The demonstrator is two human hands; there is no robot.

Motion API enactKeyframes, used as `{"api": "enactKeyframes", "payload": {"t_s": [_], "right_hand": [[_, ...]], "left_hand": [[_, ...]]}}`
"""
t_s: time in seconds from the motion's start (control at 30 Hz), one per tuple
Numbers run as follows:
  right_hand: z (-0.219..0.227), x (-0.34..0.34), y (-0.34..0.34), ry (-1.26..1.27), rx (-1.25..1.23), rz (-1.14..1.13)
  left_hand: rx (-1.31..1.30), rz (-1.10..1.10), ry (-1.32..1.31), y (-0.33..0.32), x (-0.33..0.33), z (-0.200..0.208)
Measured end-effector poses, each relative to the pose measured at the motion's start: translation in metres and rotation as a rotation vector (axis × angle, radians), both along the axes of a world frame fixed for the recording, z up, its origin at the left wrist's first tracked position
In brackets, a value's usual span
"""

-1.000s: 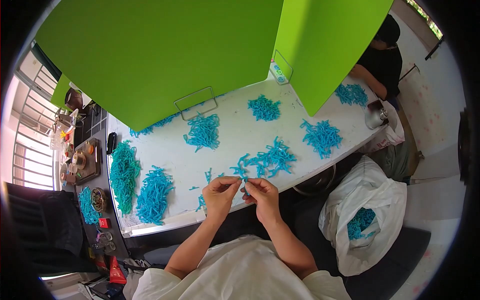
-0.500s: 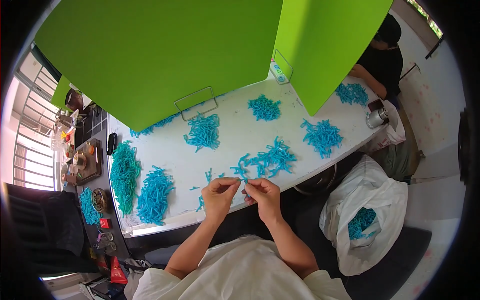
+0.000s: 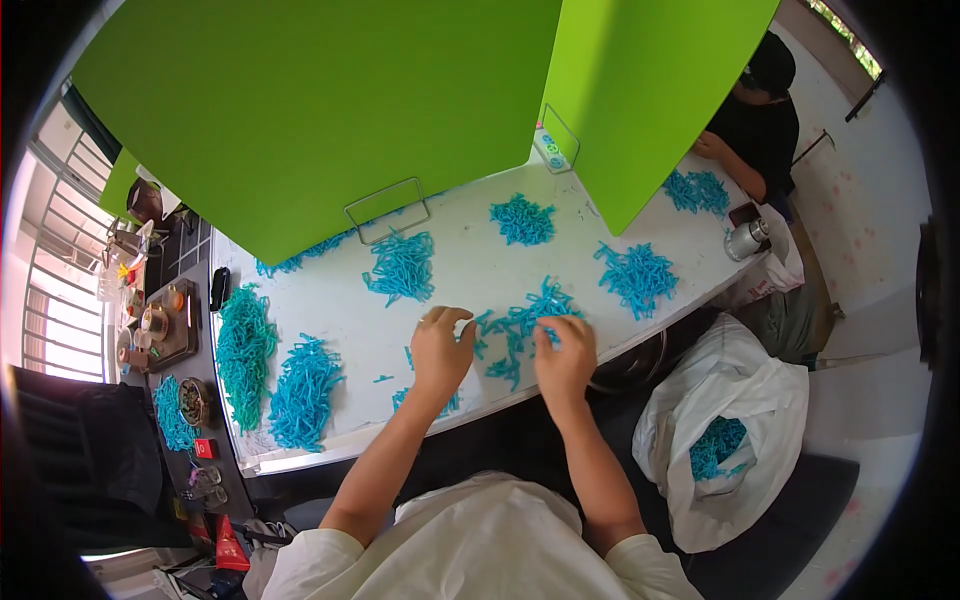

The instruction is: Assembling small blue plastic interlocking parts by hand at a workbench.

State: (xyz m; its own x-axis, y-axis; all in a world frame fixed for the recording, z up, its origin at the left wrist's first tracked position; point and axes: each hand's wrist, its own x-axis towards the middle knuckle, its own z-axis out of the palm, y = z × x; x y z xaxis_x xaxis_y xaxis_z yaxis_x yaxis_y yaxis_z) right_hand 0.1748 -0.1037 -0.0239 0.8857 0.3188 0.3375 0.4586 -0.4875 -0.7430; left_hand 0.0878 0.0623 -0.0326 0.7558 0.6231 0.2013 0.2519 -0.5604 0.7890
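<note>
Small blue plastic pieces, stick-like and some branched, lie in loose heaps on a white table [image 3: 375,335]. Above the near edge, my left hand [image 3: 440,352] is curled with a small gap between thumb and forefinger, beside a few scattered pieces [image 3: 482,335]. I see nothing held in it. My right hand [image 3: 567,362] is over the near side of a loose heap of blue pieces [image 3: 545,300], its thumb and forefinger drawn together. Whatever may be between those fingertips is too small to make out. More loose pieces [image 3: 503,372] lie between the two hands.
Large green panels [image 3: 330,110] with wire stands rise behind the table. Other heaps [image 3: 305,395] lie left, far and right. A white sack [image 3: 745,400] holding blue pieces stands at the right. Another person [image 3: 765,130] sits at the far right beside a metal flask [image 3: 745,240].
My hands were together at the table's near edge, pinching a small blue piece. They have separated and moved farther over the table, the right to the heap. A joined piece now lies between them.
</note>
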Motion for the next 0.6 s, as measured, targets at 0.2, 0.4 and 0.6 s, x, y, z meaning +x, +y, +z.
{"api": "enactKeyframes", "payload": {"t_s": [0.2, 0.4, 0.6], "right_hand": [[0.011, 0.009, 0.006, -0.283, -0.208, -0.141], [-0.014, -0.030, 0.041, 0.504, 0.310, 0.138], [-0.013, -0.042, 0.054, 0.824, 0.557, 0.171]], "left_hand": [[0.332, -0.013, 0.242, 0.019, 0.010, -0.027], [-0.190, 0.020, 0.000, -0.006, -0.017, 0.009], [0.000, 0.164, 0.054, 0.049, -0.031, -0.010]]}}
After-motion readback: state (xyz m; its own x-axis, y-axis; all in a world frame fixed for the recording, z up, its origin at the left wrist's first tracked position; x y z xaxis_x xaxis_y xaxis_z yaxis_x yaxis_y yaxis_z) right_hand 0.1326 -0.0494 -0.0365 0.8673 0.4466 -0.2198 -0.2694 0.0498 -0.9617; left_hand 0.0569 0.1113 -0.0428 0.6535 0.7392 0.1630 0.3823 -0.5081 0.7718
